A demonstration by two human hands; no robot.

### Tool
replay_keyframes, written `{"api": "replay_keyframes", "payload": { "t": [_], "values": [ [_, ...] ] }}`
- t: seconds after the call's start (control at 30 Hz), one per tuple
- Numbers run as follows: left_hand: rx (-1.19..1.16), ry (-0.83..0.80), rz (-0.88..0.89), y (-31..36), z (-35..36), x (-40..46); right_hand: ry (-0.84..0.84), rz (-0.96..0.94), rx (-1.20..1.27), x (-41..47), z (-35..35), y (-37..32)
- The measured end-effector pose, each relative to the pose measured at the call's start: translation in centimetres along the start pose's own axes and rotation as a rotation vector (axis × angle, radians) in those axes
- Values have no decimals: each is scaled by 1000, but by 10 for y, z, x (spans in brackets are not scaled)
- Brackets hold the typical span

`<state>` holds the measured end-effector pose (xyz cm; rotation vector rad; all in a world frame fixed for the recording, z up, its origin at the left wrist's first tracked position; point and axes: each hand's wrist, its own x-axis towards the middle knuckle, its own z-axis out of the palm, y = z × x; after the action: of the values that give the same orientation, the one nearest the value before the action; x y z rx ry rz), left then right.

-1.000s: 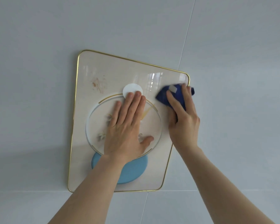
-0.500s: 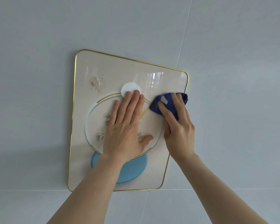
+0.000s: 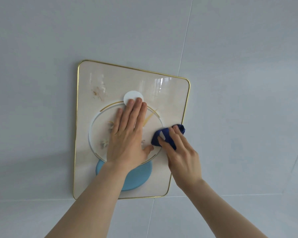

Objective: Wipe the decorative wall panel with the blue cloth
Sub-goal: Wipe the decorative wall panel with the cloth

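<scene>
The decorative wall panel (image 3: 169,93) is cream with a thin gold rim, a large ring motif, a white disc and a light blue disc. It hangs on a pale tiled wall. My left hand (image 3: 127,134) lies flat and open on the ring in the panel's middle. My right hand (image 3: 181,152) presses a bunched dark blue cloth (image 3: 165,136) against the panel near its right edge, about halfway down. A brownish smear (image 3: 98,93) shows on the panel's upper left.
The pale grey tiled wall (image 3: 248,83) surrounds the panel on all sides, with thin grout lines. Nothing else hangs nearby.
My right hand has slid the blue cloth down along the panel's right side, from the top right corner to mid-height. My left hand has stayed flat on the ring.
</scene>
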<state>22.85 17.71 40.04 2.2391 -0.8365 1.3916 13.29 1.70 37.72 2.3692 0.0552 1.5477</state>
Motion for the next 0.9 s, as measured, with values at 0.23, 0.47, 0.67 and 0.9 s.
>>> {"api": "replay_keyframes", "payload": {
  "t": [0.23, 0.47, 0.67, 0.9],
  "values": [
    [-91, -88, 38, -2, -30, -7, -354, 115, -3, 4, -36, -22],
    [-172, 200, -189, -40, -42, -32, 5, 532, 631, 40, -54, -34],
    [-198, 192, -373, -88, -39, -31, 196, 199, 590, 108, -43, -64],
    [-225, 143, -363, -108, -19, -30, 53, -212, 322, 119, 0, -87]
  ]
}}
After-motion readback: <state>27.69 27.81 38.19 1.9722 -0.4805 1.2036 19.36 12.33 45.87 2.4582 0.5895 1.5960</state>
